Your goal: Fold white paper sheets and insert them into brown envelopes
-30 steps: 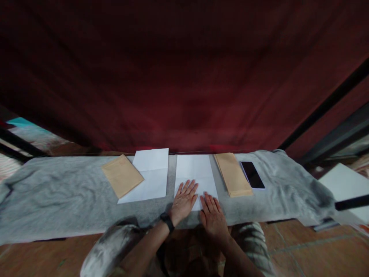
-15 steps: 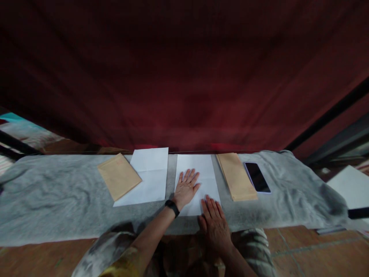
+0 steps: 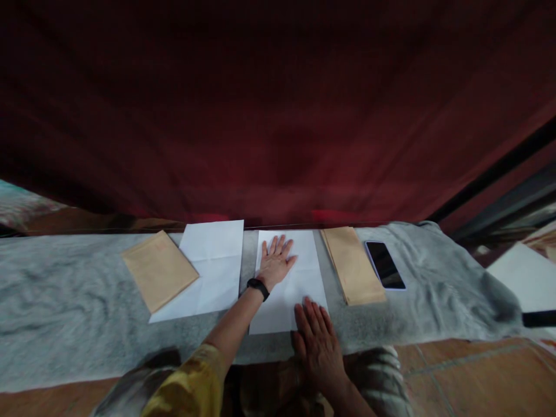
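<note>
A white sheet of paper (image 3: 304, 263) with a crease across it lies in front of me on the grey cloth. My left hand (image 3: 276, 263), a black band at its wrist, rests flat on the upper part of this sheet with its fingers spread. Over the sheet's lower right corner lies my right hand (image 3: 319, 341), open, fingers stretched forward and only slightly apart. Neither hand grips anything. To the left, a second creased white sheet (image 3: 217, 260) is partly covered by a brown envelope (image 3: 160, 269). Right of the middle sheet sits a small stack of brown envelopes (image 3: 354, 266).
A phone (image 3: 386, 265) with a dark screen lies right of the envelope stack. The grey cloth (image 3: 443, 289) covers a long, narrow surface. A dark red curtain (image 3: 278, 145) hangs close behind it. At the far right is a white flat thing (image 3: 525, 275).
My left hand has slid forward up the middle sheet, fingers spreading wider. My right hand stays near the lower right corner. The view has shifted slightly.
</note>
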`<state>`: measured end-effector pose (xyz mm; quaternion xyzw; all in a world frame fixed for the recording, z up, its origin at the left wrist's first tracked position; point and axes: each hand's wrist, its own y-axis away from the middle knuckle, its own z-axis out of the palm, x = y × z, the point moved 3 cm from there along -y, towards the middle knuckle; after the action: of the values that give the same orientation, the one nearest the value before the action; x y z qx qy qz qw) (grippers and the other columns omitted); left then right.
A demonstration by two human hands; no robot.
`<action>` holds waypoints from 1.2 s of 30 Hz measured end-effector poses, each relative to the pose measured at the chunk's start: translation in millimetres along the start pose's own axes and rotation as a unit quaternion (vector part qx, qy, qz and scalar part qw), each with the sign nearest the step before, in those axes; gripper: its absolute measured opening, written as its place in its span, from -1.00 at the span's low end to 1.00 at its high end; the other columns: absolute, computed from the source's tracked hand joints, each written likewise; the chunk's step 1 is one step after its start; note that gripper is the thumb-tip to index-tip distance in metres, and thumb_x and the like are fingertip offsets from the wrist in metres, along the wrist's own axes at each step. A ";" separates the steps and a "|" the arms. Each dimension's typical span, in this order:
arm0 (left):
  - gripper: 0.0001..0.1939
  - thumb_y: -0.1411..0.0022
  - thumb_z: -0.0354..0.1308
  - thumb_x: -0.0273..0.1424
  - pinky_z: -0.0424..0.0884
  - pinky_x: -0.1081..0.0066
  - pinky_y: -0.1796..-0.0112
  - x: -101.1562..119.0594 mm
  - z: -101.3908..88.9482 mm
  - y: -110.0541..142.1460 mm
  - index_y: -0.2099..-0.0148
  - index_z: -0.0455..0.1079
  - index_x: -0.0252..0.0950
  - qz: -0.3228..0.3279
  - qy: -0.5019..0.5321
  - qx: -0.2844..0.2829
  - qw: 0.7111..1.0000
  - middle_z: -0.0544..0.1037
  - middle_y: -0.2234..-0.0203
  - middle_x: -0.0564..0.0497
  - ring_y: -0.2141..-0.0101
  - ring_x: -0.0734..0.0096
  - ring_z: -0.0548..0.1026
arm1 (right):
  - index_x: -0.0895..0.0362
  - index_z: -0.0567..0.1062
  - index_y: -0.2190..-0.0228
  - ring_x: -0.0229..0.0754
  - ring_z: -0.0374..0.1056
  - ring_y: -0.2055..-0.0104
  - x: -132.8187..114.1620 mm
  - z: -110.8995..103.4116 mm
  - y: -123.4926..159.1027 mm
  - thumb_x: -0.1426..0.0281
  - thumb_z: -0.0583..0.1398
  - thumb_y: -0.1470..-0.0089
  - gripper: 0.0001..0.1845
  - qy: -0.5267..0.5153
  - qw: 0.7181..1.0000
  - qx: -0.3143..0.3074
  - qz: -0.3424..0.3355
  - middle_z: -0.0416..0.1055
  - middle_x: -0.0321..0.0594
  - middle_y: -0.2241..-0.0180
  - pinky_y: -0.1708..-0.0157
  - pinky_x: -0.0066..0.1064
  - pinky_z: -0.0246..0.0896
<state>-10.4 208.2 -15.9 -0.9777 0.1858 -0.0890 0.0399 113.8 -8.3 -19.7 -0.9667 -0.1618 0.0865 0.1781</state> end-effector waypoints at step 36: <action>-0.43 -0.44 -0.22 -0.09 -0.07 -0.13 -0.28 -0.4 -0.5 46.5 -0.39 0.09 -0.12 0.030 -0.023 0.039 0.999 0.11 -0.37 -0.01 -0.36 0.05 0.01 | 0.18 0.18 -0.29 0.00 0.06 -0.35 -1.5 4.6 1.7 0.31 0.04 -0.32 -0.44 0.000 0.998 0.055 -0.002 0.13 -0.01 -0.32 -0.30 -0.06 0.03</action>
<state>-27.4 165.2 -20.7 -0.9712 0.2106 -0.0721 0.0847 111.8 -8.8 -24.4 -0.9552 -0.1585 0.0951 0.2311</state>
